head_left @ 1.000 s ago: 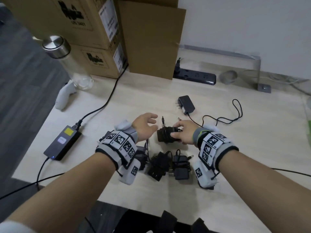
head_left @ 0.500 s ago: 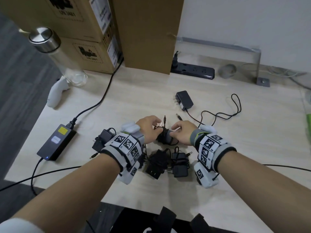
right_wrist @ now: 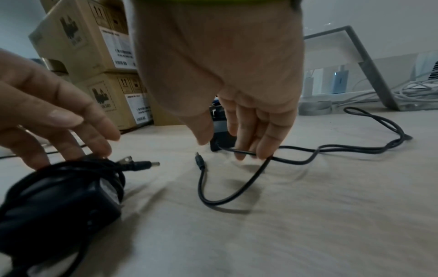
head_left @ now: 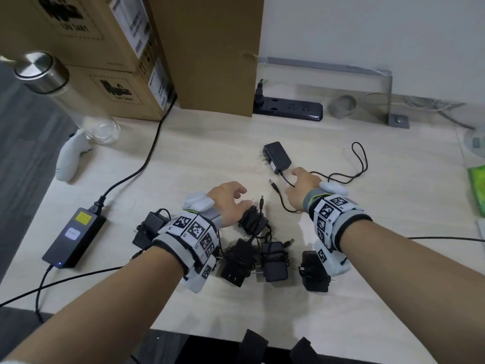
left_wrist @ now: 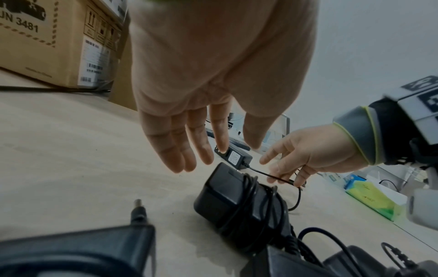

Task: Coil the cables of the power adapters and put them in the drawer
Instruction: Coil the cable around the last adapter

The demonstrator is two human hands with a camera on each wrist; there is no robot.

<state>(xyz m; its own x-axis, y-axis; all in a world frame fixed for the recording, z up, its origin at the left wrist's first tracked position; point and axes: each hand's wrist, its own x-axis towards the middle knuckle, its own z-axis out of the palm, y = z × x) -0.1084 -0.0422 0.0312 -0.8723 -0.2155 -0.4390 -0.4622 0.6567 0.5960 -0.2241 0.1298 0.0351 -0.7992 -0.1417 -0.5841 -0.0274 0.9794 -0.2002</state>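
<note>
A black adapter wound in its own cable (head_left: 253, 223) (left_wrist: 241, 202) lies on the table. My left hand (head_left: 228, 198) hovers just over it with straight fingers (left_wrist: 180, 153) and holds nothing. Farther back lies an uncoiled adapter (head_left: 277, 157) whose loose cable (head_left: 359, 164) (right_wrist: 331, 150) loops to the right. My right hand (head_left: 301, 185) reaches down beside it. Its fingertips (right_wrist: 251, 150) touch the cable near the adapter, thumb apart. The barrel plug (right_wrist: 199, 161) lies free. Several coiled adapters (head_left: 274, 264) sit near the front edge. No drawer is in view.
A large power brick (head_left: 74, 236) with its cords lies at the left. Cardboard boxes (head_left: 110, 82), a glass bottle (head_left: 65, 93) and a white controller (head_left: 70, 158) stand at the back left. A power strip (head_left: 288, 109) sits at the back, a green pack (head_left: 477, 187) at the right.
Both hands have let go of the coiled adapter, which now lies on the table. My right hand has moved back and right onto the loose cable; the left hand has opened above the coil.
</note>
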